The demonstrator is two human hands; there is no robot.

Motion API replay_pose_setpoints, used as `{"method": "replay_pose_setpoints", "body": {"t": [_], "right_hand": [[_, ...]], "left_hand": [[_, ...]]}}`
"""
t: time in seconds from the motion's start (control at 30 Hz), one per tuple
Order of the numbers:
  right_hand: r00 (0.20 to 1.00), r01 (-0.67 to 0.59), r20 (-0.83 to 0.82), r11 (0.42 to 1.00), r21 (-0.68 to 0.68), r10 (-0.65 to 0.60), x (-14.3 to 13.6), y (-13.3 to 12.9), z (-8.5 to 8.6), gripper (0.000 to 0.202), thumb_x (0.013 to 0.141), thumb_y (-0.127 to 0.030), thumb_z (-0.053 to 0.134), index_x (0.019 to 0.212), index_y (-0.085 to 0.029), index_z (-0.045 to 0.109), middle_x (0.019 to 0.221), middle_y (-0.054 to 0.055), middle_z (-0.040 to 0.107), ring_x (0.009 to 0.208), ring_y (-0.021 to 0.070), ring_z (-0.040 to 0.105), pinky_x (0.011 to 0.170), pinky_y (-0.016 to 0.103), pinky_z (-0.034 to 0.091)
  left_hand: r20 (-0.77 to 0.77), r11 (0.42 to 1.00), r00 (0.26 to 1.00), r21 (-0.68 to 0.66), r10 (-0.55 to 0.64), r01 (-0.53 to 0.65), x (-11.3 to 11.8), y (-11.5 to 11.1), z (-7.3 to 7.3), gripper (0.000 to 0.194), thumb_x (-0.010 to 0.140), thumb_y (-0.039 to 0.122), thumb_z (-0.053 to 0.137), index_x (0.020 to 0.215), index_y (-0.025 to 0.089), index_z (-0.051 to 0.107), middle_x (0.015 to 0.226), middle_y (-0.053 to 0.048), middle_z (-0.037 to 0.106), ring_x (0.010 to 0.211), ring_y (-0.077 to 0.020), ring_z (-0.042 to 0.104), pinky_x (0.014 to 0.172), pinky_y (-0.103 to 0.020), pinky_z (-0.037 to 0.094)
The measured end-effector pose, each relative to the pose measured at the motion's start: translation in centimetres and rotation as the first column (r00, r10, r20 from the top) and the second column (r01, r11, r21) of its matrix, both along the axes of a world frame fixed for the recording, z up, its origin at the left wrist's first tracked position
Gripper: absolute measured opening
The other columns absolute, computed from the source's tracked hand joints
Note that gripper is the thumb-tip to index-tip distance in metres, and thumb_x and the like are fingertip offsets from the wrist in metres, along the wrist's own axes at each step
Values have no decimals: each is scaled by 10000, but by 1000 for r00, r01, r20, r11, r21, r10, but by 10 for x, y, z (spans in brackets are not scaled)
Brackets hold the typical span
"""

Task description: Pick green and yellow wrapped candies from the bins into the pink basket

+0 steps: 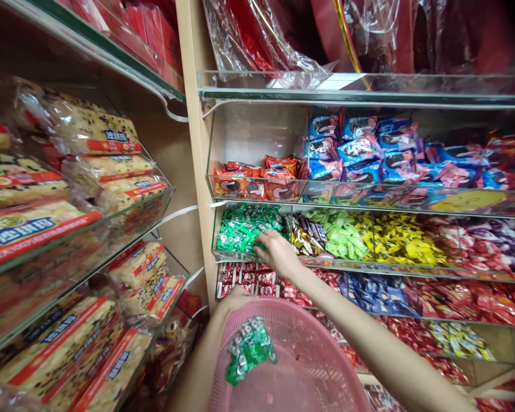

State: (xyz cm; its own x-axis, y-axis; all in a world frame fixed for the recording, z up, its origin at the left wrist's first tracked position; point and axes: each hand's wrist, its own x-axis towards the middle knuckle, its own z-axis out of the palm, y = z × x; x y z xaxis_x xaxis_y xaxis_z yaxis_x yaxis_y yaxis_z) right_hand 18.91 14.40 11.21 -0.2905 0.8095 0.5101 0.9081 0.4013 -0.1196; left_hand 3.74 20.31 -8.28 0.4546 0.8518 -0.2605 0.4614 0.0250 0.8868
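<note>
Carefully, a shopper's left hand (239,298) grips the rim of a pink basket (302,343) in the head camera's view, a small pile of green candies (249,350) inside it. Apart from it, the right hand (277,252) reaches beyond the basket into a bin of green sweets (244,224); whether its fingers hold any cannot be told. Wrapped cakes (38,226) line shelves left of the basket.
</note>
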Motion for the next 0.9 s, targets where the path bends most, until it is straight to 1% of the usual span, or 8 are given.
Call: {"method": "replay_pose_setpoints", "body": {"t": [0.1, 0.2, 0.37, 0.53, 0.63, 0.73, 0.8, 0.9], "right_hand": [[996, 42, 76, 998, 44, -45, 1, 22, 4, 164, 867, -253, 564, 983, -161, 635, 973, 92, 595, 941, 209, 531, 796, 300, 410], [992, 56, 108, 998, 23, -58, 0, 35, 1, 206, 858, -307, 582, 990, -162, 642, 990, 94, 600, 957, 224, 521, 810, 318, 404], [994, 66, 91, 998, -3, -66, 1, 40, -5, 213, 873, -329, 560, 969, -166, 657, 970, 97, 620, 970, 230, 523, 801, 318, 398], [996, 66, 56, 995, 70, -70, 5, 36, -3, 184, 903, -253, 501, 920, -171, 665, 930, 89, 638, 899, 215, 532, 789, 310, 391], [996, 70, -58, 983, 170, -61, 8, 33, 1, 216, 916, -217, 452, 890, -175, 662, 909, 85, 643, 867, 208, 529, 772, 303, 392], [962, 34, -271, 968, 250, 37, 11, 27, 5, 213, 905, -242, 461, 848, -182, 656, 876, 72, 652, 836, 199, 538, 772, 303, 395], [886, -16, -447, 973, 231, 121, 11, 19, 8, 206, 885, -279, 490, 797, -182, 650, 826, 52, 655, 766, 179, 547, 739, 294, 402], [723, -136, -667, 983, 122, 183, 10, 5, 8, 244, 853, -356, 519, 746, -169, 633, 722, 19, 626, 643, 143, 519, 633, 263, 394]], "left_hand": [[-37, 998, 999, 47, -36, 38, -2, 0, 2, 481, 530, 612, 636, 442, 182, 442, 438, 38, 323, 453, -90, 291, 483, -258, 173], [-58, 997, 998, 63, -39, 42, -4, -3, 8, 487, 544, 609, 622, 428, 189, 405, 441, 35, 309, 452, -90, 280, 484, -263, 160], [-52, 996, 997, 74, -51, 55, -4, -4, 10, 447, 560, 576, 599, 436, 189, 414, 460, 29, 320, 466, -97, 296, 488, -262, 168], [-87, 997, 996, 69, -36, 42, -3, -3, 8, 438, 565, 545, 579, 432, 197, 350, 463, 33, 280, 464, -92, 272, 485, -260, 142], [-108, 994, 993, 90, -45, 55, -2, -4, 10, 435, 573, 533, 570, 435, 198, 331, 469, 37, 258, 467, -88, 250, 488, -261, 136], [-108, 994, 993, 91, -46, 56, -2, -3, 11, 429, 566, 539, 563, 438, 199, 335, 473, 37, 258, 471, -90, 252, 491, -262, 132], [-99, 994, 994, 92, -47, 56, -2, -3, 10, 431, 559, 546, 562, 437, 200, 336, 470, 39, 257, 473, -89, 250, 492, -261, 133], [-63, 996, 997, 70, -43, 47, -3, -2, 8, 418, 549, 548, 573, 447, 192, 379, 465, 42, 287, 474, -90, 267, 490, -257, 155]]}}
